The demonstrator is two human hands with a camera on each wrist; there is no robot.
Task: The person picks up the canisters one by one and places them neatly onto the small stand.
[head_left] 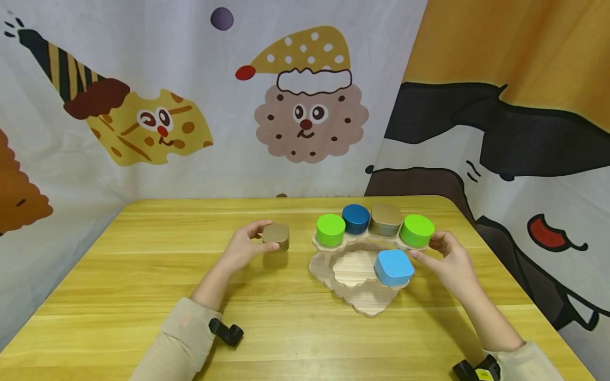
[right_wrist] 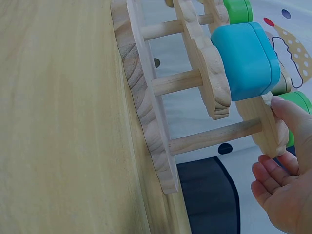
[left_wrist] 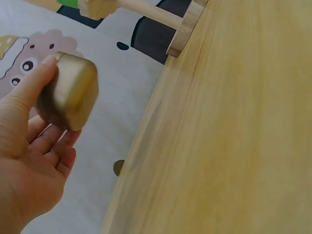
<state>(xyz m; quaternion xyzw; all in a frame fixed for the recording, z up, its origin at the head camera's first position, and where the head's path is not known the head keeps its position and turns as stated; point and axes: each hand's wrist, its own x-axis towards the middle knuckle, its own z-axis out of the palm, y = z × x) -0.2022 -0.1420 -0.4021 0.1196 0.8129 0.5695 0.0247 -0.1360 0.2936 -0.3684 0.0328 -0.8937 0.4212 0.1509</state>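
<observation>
- Pinching a gold tin [head_left: 276, 236] between thumb and fingers, the left hand [head_left: 240, 248] holds it just above the desk [head_left: 143, 275], left of the wooden stand [head_left: 367, 304].
- Right hand [head_left: 450, 259] touches the stand's right end with loosely spread fingers, beside a green tin [head_left: 416, 230].
- Blue square tin [head_left: 394, 267] sits on the near tier.

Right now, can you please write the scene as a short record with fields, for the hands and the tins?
left hand: holds a gold tin just above the table
right hand: touches the right end of the wooden stand, by a green tin
upper tier, left to right: green tin, dark blue tin, gold tin, green tin
lower tier: light blue tin
backdrop: cartoon-print cloth
</observation>
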